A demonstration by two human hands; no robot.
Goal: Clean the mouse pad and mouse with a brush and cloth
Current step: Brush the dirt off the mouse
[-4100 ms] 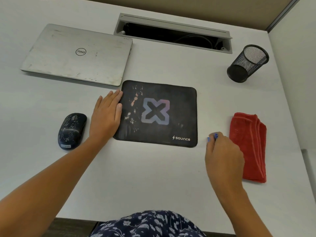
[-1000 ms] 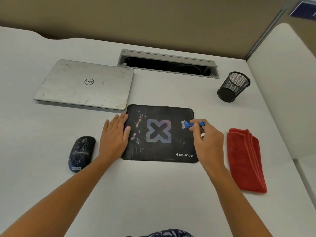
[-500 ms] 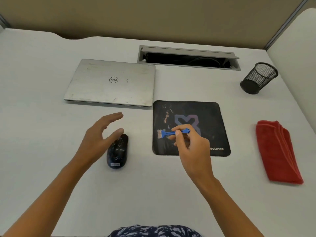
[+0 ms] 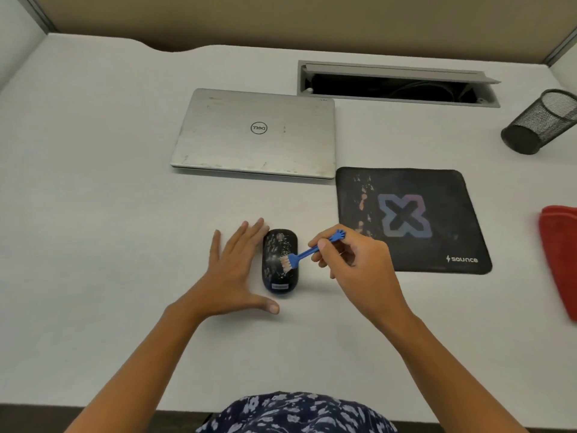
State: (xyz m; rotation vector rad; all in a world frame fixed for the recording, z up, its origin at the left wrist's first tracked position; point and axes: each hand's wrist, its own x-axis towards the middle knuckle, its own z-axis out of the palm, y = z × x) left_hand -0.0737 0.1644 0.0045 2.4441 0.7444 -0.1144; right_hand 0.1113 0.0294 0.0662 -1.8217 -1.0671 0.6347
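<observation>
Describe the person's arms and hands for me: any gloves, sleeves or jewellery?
Both hands are bare: no gloves on the left hand or the right hand, and no rings, watch or bracelets that I can see. The forearms are uncovered right down to the bottom edge of the picture, so no sleeves show. At the bottom edge, a dark blue garment with a pale flower print is visible.

Both bare forearms reach forward from the bottom of the view and converge toward the middle. The left hand (image 4: pixel 232 273) lies flat, palm down, fingers extended and lightly spread, thumb stretched out sideways toward the right; its fingertips sit just beside the mouse (image 4: pixel 280 260). The right hand (image 4: pixel 359 264) is raised slightly, wrist bent, fingers curled inward. Its thumb and forefinger pinch the handle of a small blue brush (image 4: pixel 307 252), the remaining fingers tucked beneath, knuckles turned up toward the camera.
</observation>
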